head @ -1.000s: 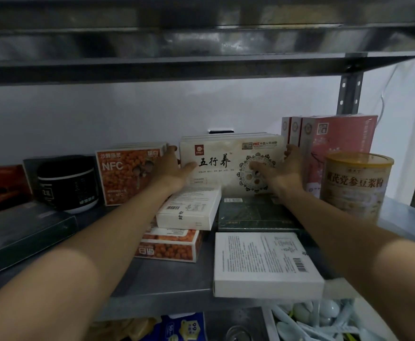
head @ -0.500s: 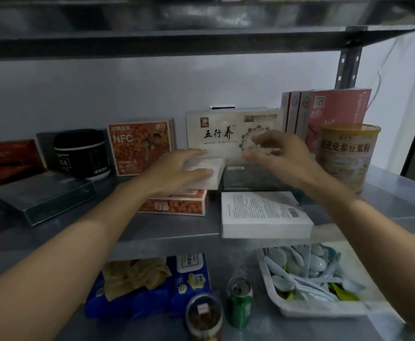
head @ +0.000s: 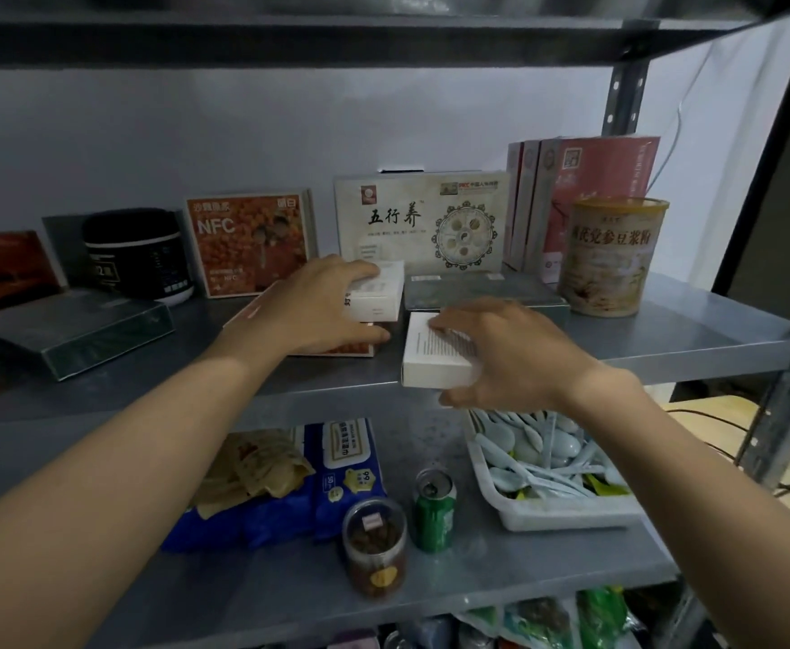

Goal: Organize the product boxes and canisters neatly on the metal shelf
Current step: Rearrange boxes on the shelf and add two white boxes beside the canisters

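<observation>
Two hands work the middle tier of the metal shelf (head: 665,339), each on a small white box. Reading from the left: a red flat box (head: 4,264) and a dark green flat box (head: 70,330) lie at the far end, a black canister (head: 135,255) stands behind them, and an orange NFC box (head: 250,241) stands upright against the wall.

The left hand (head: 309,311) lies palm-down over the small white box (head: 379,297), which rests on an orange flat box (head: 337,348). Fingers are spread across the top face and the thumb reaches the front edge; whether the grip is closed cannot be told.

Behind stands the large cream box (head: 423,222), upright, face forward. A dark flat box (head: 477,292) lies in front of it.

The right hand (head: 501,358) clamps the white printed box (head: 435,353) at the shelf's front edge: fingers over the top, thumb under the front lip. The box's long axis runs front to back, and its left half projects clear of the hand. The right hand is the nearer to it; the left-hand box sits just beside it, behind and to the left.

Pink boxes (head: 590,194) and a tan canister (head: 613,255) stand at the right. Judgement: standing the printed box upright calls for lifting its front edge, pivoting about the short rear edge.
</observation>
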The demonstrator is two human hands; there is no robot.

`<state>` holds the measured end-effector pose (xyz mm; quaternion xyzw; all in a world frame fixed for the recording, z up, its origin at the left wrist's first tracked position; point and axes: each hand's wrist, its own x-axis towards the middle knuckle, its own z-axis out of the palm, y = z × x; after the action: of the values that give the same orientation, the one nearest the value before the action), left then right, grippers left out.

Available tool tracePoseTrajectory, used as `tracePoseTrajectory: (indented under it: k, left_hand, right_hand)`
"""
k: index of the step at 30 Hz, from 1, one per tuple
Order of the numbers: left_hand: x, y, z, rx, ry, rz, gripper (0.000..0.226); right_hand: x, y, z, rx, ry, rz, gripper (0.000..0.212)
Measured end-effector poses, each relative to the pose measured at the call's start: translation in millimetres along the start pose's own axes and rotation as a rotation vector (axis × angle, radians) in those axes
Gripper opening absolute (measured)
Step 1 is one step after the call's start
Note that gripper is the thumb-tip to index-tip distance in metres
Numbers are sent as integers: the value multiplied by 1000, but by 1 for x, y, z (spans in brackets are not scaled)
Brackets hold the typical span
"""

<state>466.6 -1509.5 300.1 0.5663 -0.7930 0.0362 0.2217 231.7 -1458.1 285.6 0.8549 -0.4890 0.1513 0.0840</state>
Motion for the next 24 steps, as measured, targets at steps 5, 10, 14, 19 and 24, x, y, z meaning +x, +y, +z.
tracePoseTrajectory:
  k: [5, 10, 14, 19, 24]
  left_hand:
    - [-20, 3, -2, 24, 110, 59, 67]
    - [-37, 6, -12, -133, 273, 100, 49]
    - [-51, 11, -27, -240, 421, 21, 45]
    - [-94, 1, -44, -308, 558, -18, 46]
    - [-147, -13, -57, -307, 652, -132, 44]
  right_hand:
    - [-11, -5, -1, -120, 163, -1, 62]
    - [-10, -22, -5, -48, 428, -2, 56]
    - [-8, -38, 3, -17, 512, 43, 49]
    - [-10, -65, 3, 36, 676, 56, 44]
    - [-11, -106, 6, 153, 778, -94, 49]
